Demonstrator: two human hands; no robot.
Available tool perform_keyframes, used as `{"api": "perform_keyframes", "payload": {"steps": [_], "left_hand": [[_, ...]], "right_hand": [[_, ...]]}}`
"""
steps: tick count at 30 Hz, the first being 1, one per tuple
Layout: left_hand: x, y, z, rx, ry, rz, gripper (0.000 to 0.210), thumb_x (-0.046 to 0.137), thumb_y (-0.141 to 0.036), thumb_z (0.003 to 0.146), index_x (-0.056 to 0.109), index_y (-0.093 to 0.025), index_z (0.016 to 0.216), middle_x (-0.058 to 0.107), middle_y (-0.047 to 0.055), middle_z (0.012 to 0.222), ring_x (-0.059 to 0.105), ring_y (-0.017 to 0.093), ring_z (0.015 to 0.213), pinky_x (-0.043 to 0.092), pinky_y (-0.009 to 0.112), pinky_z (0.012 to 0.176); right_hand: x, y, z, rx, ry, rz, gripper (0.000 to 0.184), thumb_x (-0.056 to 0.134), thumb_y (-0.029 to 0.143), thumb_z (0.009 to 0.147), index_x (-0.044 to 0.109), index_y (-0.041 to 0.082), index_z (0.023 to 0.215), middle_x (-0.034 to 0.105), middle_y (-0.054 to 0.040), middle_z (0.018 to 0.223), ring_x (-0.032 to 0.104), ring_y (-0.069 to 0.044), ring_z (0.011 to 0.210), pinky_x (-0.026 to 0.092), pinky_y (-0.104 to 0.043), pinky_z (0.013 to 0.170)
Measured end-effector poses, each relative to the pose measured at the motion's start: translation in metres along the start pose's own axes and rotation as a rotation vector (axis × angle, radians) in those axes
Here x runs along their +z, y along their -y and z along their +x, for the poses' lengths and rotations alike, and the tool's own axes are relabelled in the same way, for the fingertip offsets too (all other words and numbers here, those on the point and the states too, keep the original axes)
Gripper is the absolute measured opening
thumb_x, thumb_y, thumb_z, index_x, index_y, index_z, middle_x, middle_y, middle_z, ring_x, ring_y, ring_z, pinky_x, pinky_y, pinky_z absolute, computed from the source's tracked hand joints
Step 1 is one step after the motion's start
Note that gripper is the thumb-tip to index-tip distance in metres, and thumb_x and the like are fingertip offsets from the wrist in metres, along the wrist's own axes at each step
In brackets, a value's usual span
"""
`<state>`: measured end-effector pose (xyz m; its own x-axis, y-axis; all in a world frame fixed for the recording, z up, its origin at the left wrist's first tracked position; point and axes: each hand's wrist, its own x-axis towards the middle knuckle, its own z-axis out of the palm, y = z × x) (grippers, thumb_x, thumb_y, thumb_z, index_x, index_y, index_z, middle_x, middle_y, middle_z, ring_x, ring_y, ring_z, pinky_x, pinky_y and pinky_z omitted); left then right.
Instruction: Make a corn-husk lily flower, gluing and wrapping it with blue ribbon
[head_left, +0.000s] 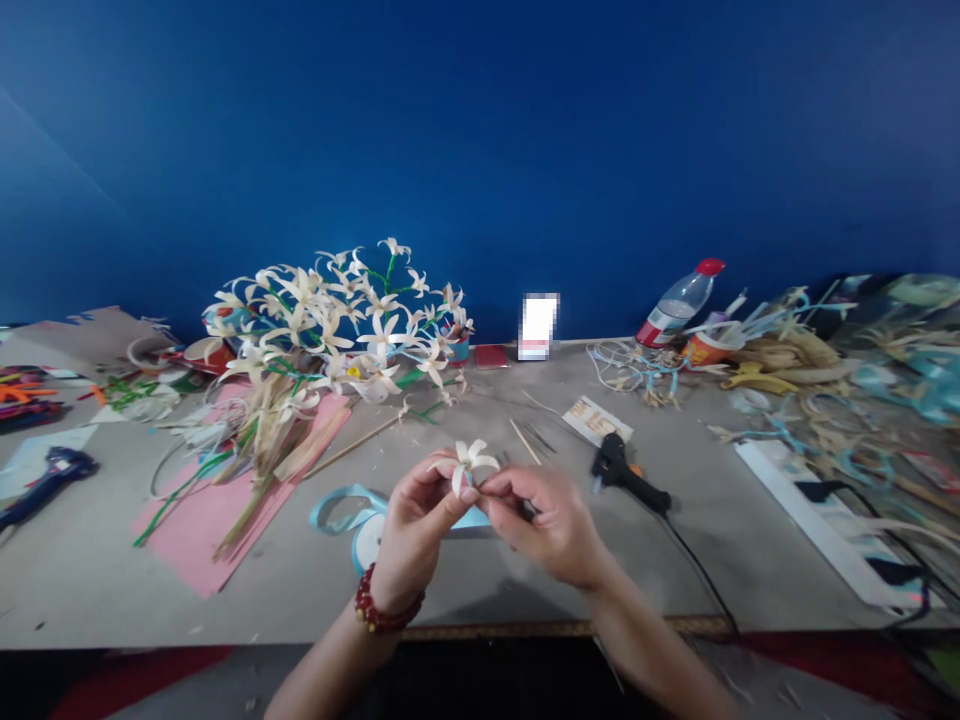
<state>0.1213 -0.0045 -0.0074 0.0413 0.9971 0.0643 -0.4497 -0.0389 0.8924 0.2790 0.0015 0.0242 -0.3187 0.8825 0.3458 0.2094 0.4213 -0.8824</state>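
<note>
A small white handmade flower (472, 462) with curled petals is between my two hands, above the front middle of the table. My left hand (421, 505) pinches it from the left, thumb and fingers at its base. My right hand (540, 515) is closed at the flower's right side, its thumb and forefinger pressed at the petal base; its other fingers are partly hidden and slightly blurred. Light blue ribbon (349, 508) loops out to the left of my left hand, beside a white spool (369, 543). More ribbon shows beneath my hands.
Many white flowers on green stems (382, 340) stand behind my hands to the left, near pink paper (195, 535). A black glue gun (630, 475) lies at right with its cord trailing forward. Farther right are a power strip (802, 530), a bottle (679, 305) and tangled fibres.
</note>
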Motion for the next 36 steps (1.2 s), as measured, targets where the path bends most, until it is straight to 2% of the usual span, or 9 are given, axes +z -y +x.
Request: {"api": "perform_keyframes", "payload": {"steps": [3, 8, 12, 15, 22, 25, 31, 34, 36], "left_hand": [[-0.002, -0.002, -0.001, 0.001, -0.005, 0.032, 0.013, 0.079, -0.026, 0.076, 0.069, -0.017, 0.074, 0.064, 0.002, 0.079, 0.058, 0.015, 0.076, 0.046, 0.025, 0.071], [-0.002, -0.008, 0.001, -0.124, -0.007, -0.082, 0.018, 0.083, -0.027, 0.071, 0.07, -0.016, 0.077, 0.065, 0.002, 0.076, 0.055, 0.013, 0.068, 0.044, 0.023, 0.065], [-0.001, -0.013, 0.003, -0.187, 0.065, -0.137, 0.019, 0.083, -0.028, 0.07, 0.07, -0.015, 0.074, 0.062, 0.002, 0.073, 0.051, 0.012, 0.066, 0.04, 0.023, 0.063], [-0.001, -0.014, 0.004, -0.215, 0.115, -0.173, 0.021, 0.083, -0.029, 0.069, 0.069, -0.014, 0.072, 0.058, 0.001, 0.073, 0.047, 0.012, 0.065, 0.037, 0.025, 0.063], [-0.002, -0.014, 0.007, -0.16, 0.213, -0.123, 0.02, 0.079, -0.031, 0.074, 0.069, -0.014, 0.073, 0.053, 0.001, 0.069, 0.044, 0.013, 0.065, 0.034, 0.026, 0.062], [-0.003, -0.01, 0.008, -0.133, 0.23, -0.111, 0.02, 0.077, -0.032, 0.077, 0.069, -0.015, 0.075, 0.052, 0.0, 0.069, 0.043, 0.012, 0.065, 0.034, 0.026, 0.063], [-0.005, 0.001, 0.005, -0.014, 0.09, -0.016, 0.014, 0.078, -0.027, 0.078, 0.069, -0.018, 0.083, 0.059, 0.001, 0.081, 0.051, 0.015, 0.076, 0.04, 0.026, 0.072], [-0.008, 0.001, 0.003, 0.039, 0.088, 0.102, 0.008, 0.075, -0.022, 0.081, 0.068, -0.018, 0.081, 0.057, 0.001, 0.079, 0.052, 0.015, 0.078, 0.04, 0.025, 0.073], [-0.01, -0.001, 0.004, 0.052, 0.093, 0.141, 0.006, 0.072, -0.021, 0.083, 0.069, -0.018, 0.08, 0.057, 0.001, 0.078, 0.052, 0.014, 0.077, 0.04, 0.025, 0.073]], "right_hand": [[-0.002, -0.001, 0.001, 0.069, 0.05, 0.02, 0.019, 0.06, 0.026, 0.087, 0.065, 0.018, 0.07, 0.053, 0.0038, 0.053, 0.044, -0.009, 0.048, 0.033, -0.022, 0.048], [-0.006, -0.008, 0.002, 0.275, 0.184, 0.284, 0.017, 0.063, 0.03, 0.087, 0.069, 0.015, 0.082, 0.051, 0.0058, 0.049, 0.045, -0.007, 0.042, 0.033, -0.019, 0.043], [-0.007, -0.015, 0.001, 0.319, 0.194, 0.402, 0.022, 0.068, 0.036, 0.084, 0.068, 0.015, 0.076, 0.046, 0.0075, 0.045, 0.038, -0.005, 0.038, 0.027, -0.018, 0.039], [-0.006, -0.019, 0.0, 0.357, 0.201, 0.46, 0.024, 0.072, 0.038, 0.081, 0.071, 0.015, 0.08, 0.044, 0.0084, 0.045, 0.035, -0.004, 0.036, 0.024, -0.018, 0.036], [-0.002, -0.02, 0.003, 0.413, 0.208, 0.533, 0.024, 0.075, 0.037, 0.076, 0.067, 0.015, 0.074, 0.044, 0.0089, 0.046, 0.03, -0.003, 0.034, 0.02, -0.016, 0.033], [0.0, -0.019, 0.003, 0.421, 0.176, 0.502, 0.022, 0.071, 0.036, 0.078, 0.065, 0.016, 0.073, 0.043, 0.0091, 0.046, 0.03, -0.003, 0.034, 0.021, -0.016, 0.033], [-0.001, -0.007, 0.003, 0.314, 0.094, 0.318, 0.015, 0.064, 0.03, 0.081, 0.064, 0.017, 0.075, 0.046, 0.0073, 0.049, 0.037, -0.005, 0.038, 0.026, -0.018, 0.038], [-0.001, -0.003, 0.004, 0.236, 0.074, 0.228, 0.012, 0.061, 0.024, 0.081, 0.066, 0.016, 0.073, 0.049, 0.0057, 0.053, 0.039, -0.006, 0.042, 0.028, -0.019, 0.041], [-0.001, -0.004, 0.004, 0.249, 0.089, 0.238, 0.012, 0.061, 0.025, 0.081, 0.067, 0.016, 0.074, 0.048, 0.0064, 0.051, 0.038, -0.006, 0.041, 0.028, -0.019, 0.041]]}}
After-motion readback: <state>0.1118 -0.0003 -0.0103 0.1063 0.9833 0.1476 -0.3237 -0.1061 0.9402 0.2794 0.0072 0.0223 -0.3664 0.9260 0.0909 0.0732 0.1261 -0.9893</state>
